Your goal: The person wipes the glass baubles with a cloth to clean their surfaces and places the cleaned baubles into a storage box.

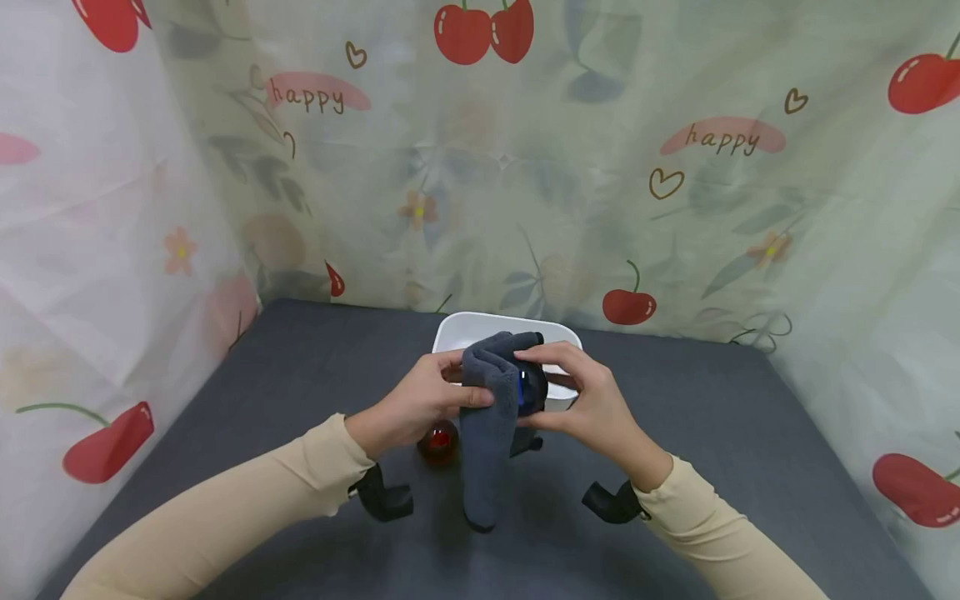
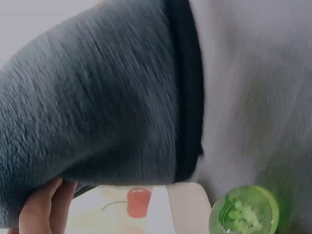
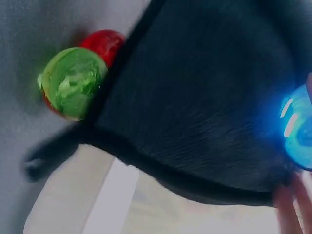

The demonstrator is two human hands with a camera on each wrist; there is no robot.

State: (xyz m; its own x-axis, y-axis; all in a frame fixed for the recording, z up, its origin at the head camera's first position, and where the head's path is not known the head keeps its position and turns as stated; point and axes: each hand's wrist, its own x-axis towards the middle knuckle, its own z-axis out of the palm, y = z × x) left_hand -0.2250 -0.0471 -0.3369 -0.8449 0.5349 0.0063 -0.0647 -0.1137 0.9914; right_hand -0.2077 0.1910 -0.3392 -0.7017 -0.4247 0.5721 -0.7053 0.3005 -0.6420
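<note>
My left hand (image 1: 423,396) pinches a dark grey cloth (image 1: 483,458) between thumb and fingers; the cloth hangs down toward the table. With thumb and fingers spread around it, my right hand (image 1: 596,400) holds a shiny, see-through blue ball (image 1: 533,387) against the cloth's right side. That blue ball (image 3: 298,131) looks bright at the right edge of the right wrist view. A red ball (image 1: 438,442) lies on the table below my left hand. Beside it, in the right wrist view, is a see-through green ball (image 3: 73,83), which the cloth hides in the head view.
Behind the hands, a white plastic basin (image 1: 450,329) stands on the dark grey tabletop (image 1: 337,358); cloth and hands hide part of it. Printed curtains (image 1: 480,183) with cherries enclose the table at the back and sides. A black wrist mount (image 1: 386,497) juts below the left wrist.
</note>
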